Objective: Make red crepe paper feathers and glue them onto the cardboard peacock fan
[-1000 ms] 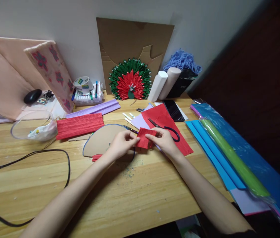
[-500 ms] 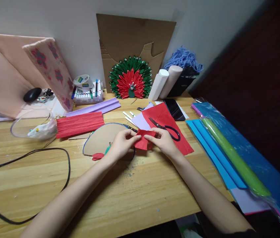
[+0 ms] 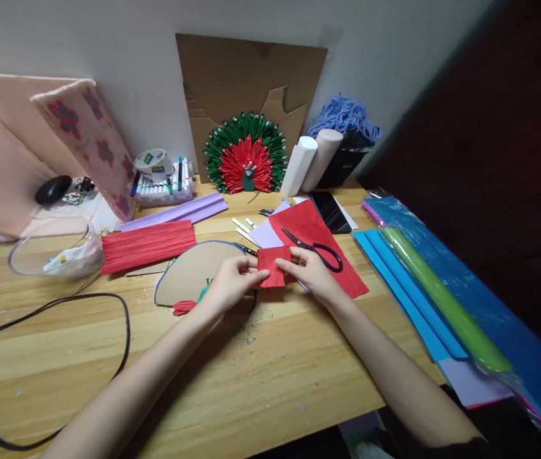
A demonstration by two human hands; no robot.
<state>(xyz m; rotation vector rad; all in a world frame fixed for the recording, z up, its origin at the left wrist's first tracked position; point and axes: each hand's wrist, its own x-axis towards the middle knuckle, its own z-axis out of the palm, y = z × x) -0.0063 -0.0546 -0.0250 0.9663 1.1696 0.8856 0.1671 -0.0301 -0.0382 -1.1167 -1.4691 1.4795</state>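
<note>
A small square of red crepe paper [image 3: 273,266] is pinched between my two hands above the table. My left hand [image 3: 237,280] grips its left edge, thumb in front. On its right side, my right hand [image 3: 309,271] closes thumb and fingers on it. Beneath and left of my left hand lies a cardboard semicircle [image 3: 187,274] edged in blue, with a red paper petal [image 3: 185,308] and a green shape [image 3: 203,291] at its lower side, partly hidden by my wrist. Black-handled scissors [image 3: 326,255] rest on a larger red crepe sheet [image 3: 347,274] just beyond my right hand.
A red and green paper peacock [image 3: 246,153] leans on cardboard [image 3: 251,70] at the back. Folded red crepe paper [image 3: 148,247], a clear bowl [image 3: 22,252] and a black cable [image 3: 127,331] lie left. Blue sheets [image 3: 409,293] and a green roll [image 3: 443,299] lie right.
The small red paper now lies flatter and squarer between my fingers; before, it looked crumpled at the right. The whole view has shifted slightly.
</note>
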